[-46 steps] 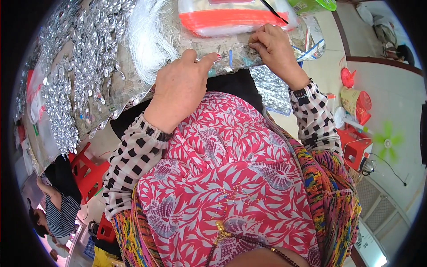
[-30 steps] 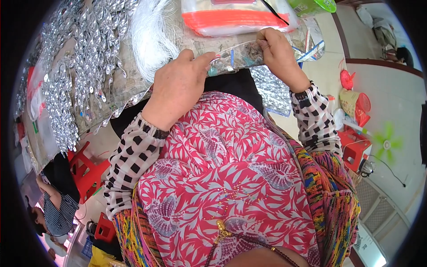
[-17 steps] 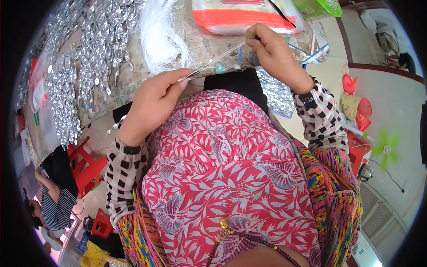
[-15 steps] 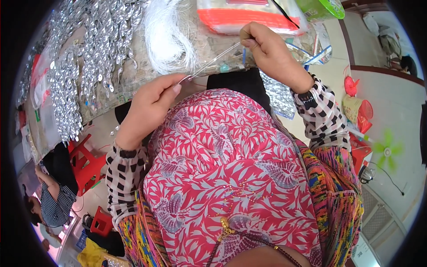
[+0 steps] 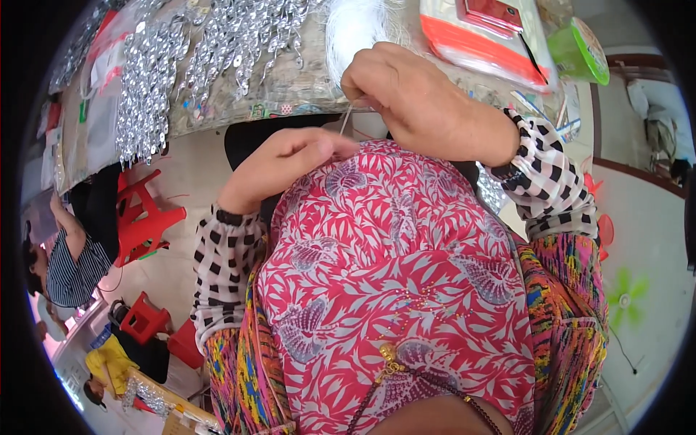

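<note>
Several thin white threads [image 5: 346,120] run short and nearly upright between my hands, in front of the table edge. My right hand [image 5: 428,105] is closed, its bent fingers pinching their upper end. Lower and to the left, my left hand [image 5: 286,161] has thumb and forefinger together at the lower end; those fingertips are slightly blurred, and what lies right between them is hidden. Behind my right hand, a bundle of loose white thread [image 5: 354,36] lies on the table.
Strands of silver sequins [image 5: 148,87] hang over the table [image 5: 217,112] edge at left. A clear packet with an orange band [image 5: 478,51], a red box [image 5: 493,16] and a green tub [image 5: 580,54] stand at right. Red stools [image 5: 145,217] and other people are at far left.
My right hand has come left and down toward my left hand, turning over. The long slanting stretch of thread between them has become short and steep. The view has shifted left.
</note>
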Demonstrator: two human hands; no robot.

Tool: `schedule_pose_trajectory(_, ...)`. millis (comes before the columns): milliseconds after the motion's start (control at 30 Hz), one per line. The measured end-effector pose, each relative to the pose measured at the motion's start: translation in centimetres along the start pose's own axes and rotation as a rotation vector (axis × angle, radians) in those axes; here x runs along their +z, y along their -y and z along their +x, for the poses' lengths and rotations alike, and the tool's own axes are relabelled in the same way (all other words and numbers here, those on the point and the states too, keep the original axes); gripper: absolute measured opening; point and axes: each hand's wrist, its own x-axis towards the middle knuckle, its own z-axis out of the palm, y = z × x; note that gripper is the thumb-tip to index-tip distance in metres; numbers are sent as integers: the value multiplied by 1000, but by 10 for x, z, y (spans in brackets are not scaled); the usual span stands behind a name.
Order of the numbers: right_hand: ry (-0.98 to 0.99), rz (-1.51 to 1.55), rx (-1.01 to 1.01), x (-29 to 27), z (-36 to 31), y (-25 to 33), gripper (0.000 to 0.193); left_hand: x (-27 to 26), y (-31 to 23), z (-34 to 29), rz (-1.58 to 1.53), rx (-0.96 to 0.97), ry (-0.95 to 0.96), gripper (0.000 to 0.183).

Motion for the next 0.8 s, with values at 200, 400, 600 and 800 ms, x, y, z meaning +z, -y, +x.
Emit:
schedule_pose_trajectory(200,-40,-34,31,-9,-3,3,17,6,-23,25,-765,17,10,33)
schedule_pose_trajectory(400,-89,-12,117,-11,-17,-3,17,13,-33,40,-717,-148,-161,17)
schedule_pose_trajectory(600,-10,178,323,-14,-25,-11,9,22,-38,47,-599,-129,-343,11)
schedule_pose_trajectory(800,-215,123,323,-14,-35,-24,21,31,-38,48,-290,-62,-500,11)
